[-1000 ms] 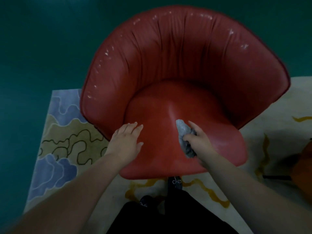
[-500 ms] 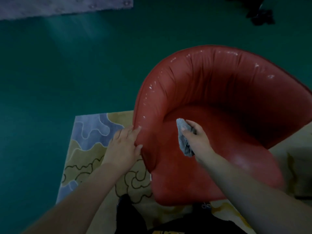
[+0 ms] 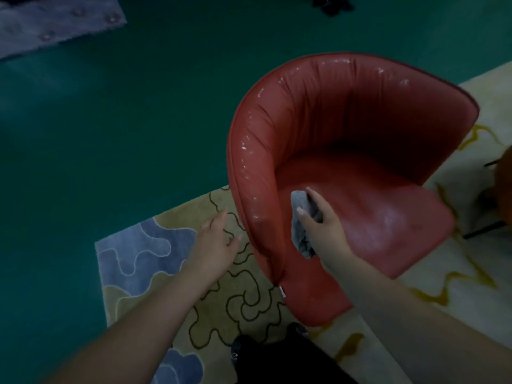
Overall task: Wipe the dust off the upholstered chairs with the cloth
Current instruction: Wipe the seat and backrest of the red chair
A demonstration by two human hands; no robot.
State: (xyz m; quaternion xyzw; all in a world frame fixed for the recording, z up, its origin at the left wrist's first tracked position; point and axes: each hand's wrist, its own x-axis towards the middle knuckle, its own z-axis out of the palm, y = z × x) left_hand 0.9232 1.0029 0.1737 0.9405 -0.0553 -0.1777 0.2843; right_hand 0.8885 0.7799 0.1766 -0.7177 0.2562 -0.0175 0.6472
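Observation:
A red upholstered tub chair (image 3: pixel 360 139) with a curved, shiny backrest stands on a patterned rug (image 3: pixel 138 250). My right hand (image 3: pixel 324 225) grips a crumpled grey cloth (image 3: pixel 300 225) over the left part of the seat, close to the inner side of the left armrest. My left hand (image 3: pixel 216 245) hovers with fingers straight just outside the left armrest, over the rug, not touching the chair. Pale specks show along the armrest's top edge.
Dark green floor (image 3: pixel 124 120) lies left of and behind the chair. A grey rug corner (image 3: pixel 55 26) sits at the far left. An orange object with dark legs (image 3: pixel 498 195) is at the right edge. My dark-clothed legs (image 3: pixel 277 358) are below the chair's front.
My left hand has come off the chair's seat edge and armrest and now hovers beside it. The chair sits further right in view, turned. My right hand still grips the cloth over the seat.

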